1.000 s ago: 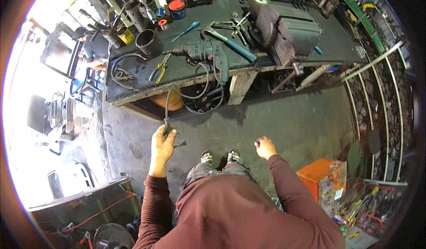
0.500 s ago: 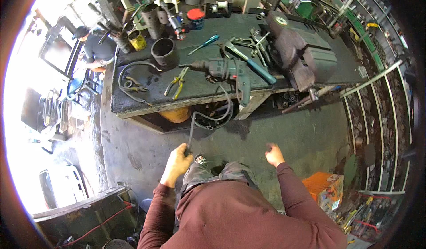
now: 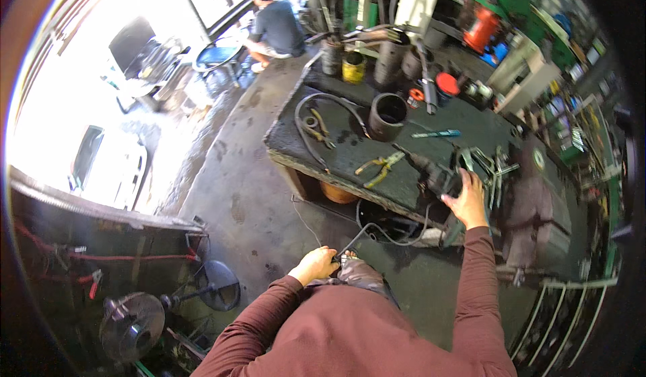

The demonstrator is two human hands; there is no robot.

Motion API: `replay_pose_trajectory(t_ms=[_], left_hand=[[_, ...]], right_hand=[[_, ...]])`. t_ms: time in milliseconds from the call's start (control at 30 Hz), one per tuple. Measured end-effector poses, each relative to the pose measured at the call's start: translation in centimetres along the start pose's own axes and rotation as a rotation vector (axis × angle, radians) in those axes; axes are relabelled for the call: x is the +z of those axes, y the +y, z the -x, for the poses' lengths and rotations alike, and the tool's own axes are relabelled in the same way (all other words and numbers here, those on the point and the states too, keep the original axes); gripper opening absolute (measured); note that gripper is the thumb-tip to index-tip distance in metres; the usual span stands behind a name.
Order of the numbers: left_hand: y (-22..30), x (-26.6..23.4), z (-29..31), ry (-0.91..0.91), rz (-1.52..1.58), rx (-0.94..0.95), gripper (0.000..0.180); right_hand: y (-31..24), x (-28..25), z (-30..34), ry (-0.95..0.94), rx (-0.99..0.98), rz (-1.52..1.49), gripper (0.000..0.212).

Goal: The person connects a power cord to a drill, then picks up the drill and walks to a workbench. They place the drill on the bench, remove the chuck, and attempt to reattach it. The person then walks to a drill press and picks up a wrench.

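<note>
Drill (image 3: 436,177) and cord (image 3: 354,237), one of each, meet two hands (image 3: 472,204).

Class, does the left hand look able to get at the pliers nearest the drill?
Probably yes: the pliers lie uncovered near the edge of the bench, though the left hand holds the cord.

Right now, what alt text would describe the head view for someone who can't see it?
A bare right hand touches a power drill at a dark workbench while the left hand holds its cord. Yellow-handled pliers lie nearby; a person is farther off.
</note>
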State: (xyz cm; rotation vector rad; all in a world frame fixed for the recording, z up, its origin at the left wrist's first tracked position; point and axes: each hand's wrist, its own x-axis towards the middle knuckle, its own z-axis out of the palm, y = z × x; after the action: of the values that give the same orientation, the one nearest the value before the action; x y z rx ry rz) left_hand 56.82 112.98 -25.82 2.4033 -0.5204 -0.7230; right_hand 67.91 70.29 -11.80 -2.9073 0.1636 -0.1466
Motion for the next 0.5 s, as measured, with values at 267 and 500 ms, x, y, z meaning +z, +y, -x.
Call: replay_pose_trajectory(t_ms=[267,500], left_hand=[[0.3,-1.4,2.9,0.182,0.017,-0.248,0.038],[0.4,0.7,3.6,0.14,0.101,-0.327,0.039]], right_hand=[[0.8,2.8,-4.0,-0.3,-0.015,0.208,0.123],[-1.0,1.3,-4.9,-0.355,-0.054,0.208,0.132]])
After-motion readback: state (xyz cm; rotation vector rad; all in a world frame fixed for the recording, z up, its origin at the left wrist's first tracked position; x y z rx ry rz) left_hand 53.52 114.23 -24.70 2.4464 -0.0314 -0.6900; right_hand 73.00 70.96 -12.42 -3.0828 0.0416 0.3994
